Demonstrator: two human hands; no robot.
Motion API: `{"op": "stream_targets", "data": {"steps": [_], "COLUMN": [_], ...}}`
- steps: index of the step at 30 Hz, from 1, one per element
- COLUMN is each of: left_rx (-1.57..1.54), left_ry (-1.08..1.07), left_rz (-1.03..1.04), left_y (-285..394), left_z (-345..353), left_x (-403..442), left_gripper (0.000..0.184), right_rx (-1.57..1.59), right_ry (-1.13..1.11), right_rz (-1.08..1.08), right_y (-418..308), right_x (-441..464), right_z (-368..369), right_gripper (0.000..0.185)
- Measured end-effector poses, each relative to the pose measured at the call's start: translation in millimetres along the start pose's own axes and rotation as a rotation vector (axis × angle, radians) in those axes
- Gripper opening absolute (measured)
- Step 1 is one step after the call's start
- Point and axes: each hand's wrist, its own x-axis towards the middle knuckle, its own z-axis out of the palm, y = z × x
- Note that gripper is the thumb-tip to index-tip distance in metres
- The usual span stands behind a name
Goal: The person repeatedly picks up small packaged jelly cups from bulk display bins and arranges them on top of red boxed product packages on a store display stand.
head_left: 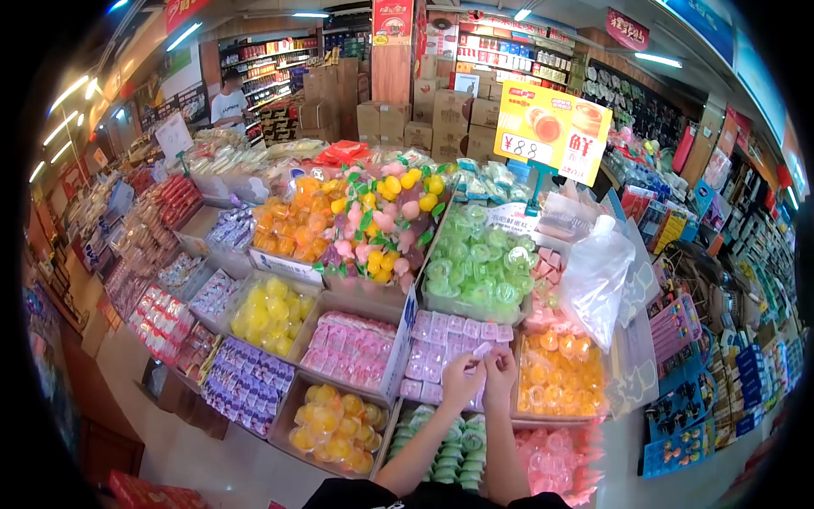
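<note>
Both of my hands are close together above a box of small light-purple packets. The fingers of my left hand are pinched on a small pale purple packet. On the other side of that packet, the fingers of my right hand are also closed on it. Orange round cups fill the box just right of my right hand. Below my forearms are green packets and pink packets. Green jelly cups sit behind the purple ones.
A yellow price sign rises at the back right, with a clear plastic bag hanging below it. Yellow cups and pink packets lie in boxes to the left. A person stands far back left, near stacked cartons.
</note>
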Motion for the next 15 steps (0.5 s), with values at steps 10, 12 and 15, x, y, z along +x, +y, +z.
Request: {"op": "stream_targets", "data": {"steps": [10,12,15], "left_rx": [-0.188,-0.144,-0.129], "left_ry": [-0.123,-0.136,-0.148], "left_rz": [0.161,0.205,0.249], "left_y": [87.9,104.9,124.6], "left_z": [-37.2,-46.1,-59.2], "left_x": [-55.7,-65.3,-78.2], "left_gripper": [0.032,0.031,0.029], "right_rx": [0.107,0.041,0.027], "right_ry": [-0.216,-0.237,-0.241], "right_rz": [-0.139,-0.180,-0.201], "right_y": [-87.6,-100.0,-125.8], "right_x": [-78.1,-90.2,-114.6], "right_z": [-16.7,-16.6,-8.6], "right_gripper": [0.041,0.048,0.050]}}
